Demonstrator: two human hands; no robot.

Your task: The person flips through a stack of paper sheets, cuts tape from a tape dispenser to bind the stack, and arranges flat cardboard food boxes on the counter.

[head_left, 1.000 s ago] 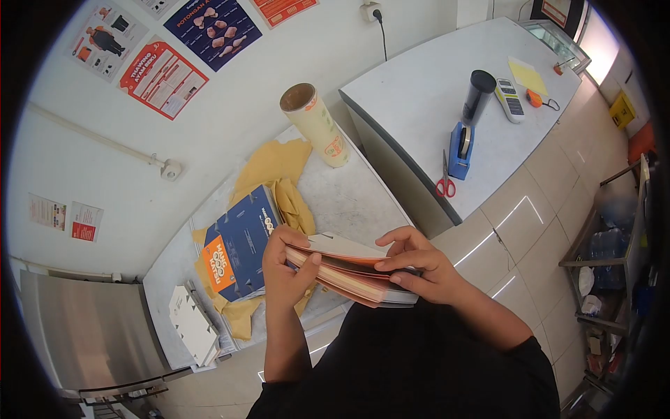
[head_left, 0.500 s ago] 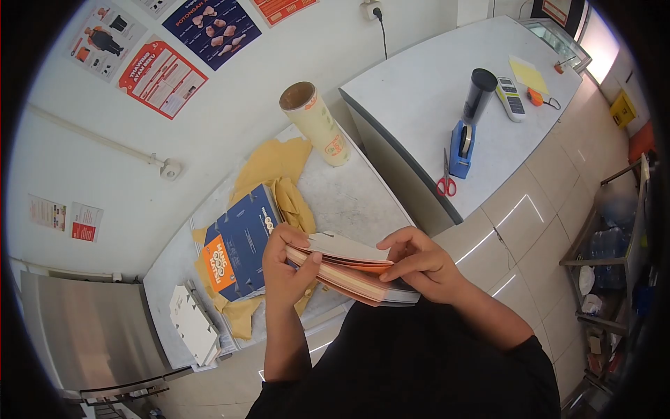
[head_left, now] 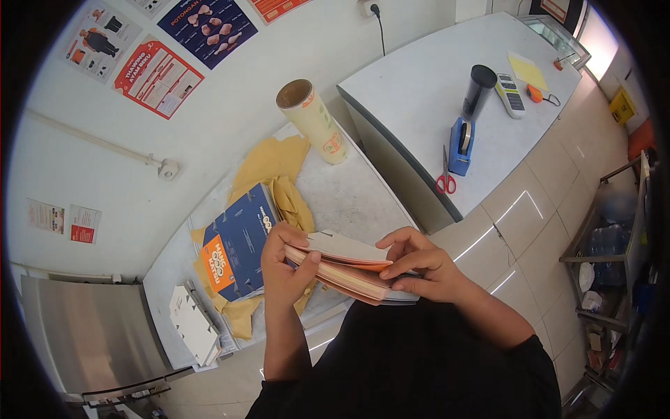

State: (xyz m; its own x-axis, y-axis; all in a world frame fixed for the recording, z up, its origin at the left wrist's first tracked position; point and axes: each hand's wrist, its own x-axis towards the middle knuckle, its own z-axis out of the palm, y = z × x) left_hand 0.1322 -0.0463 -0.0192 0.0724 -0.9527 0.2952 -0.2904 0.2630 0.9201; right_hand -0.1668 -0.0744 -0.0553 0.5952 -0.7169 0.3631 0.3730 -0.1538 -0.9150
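Observation:
A stack of folded cardboard sheets (head_left: 349, 269) with white, orange and brownish edges is held over the front edge of the table. My left hand (head_left: 287, 262) grips its left end, thumb on top. At the right end, the fingers of my right hand (head_left: 419, 269) are bent around the edges of the sheets, which part slightly there. Just left of my left hand lies a blue printed stack with an orange label (head_left: 241, 244), on crumpled yellow-brown paper (head_left: 272, 164). White folded cardboard (head_left: 193, 325) rests at the table's left end.
A large roll (head_left: 312, 122) stands on the near table. The other table (head_left: 405, 77) holds red-handled scissors (head_left: 445, 183), a blue tape dispenser (head_left: 461, 146), a dark cup (head_left: 479, 92), a card terminal (head_left: 510, 96) and yellow paper. A metal shelf (head_left: 593, 260) stands at the right.
The fingers of my right hand have shifted along the sheet edges, and the upper sheets have separated from those below. My left hand keeps its grip. The view has shifted slightly.

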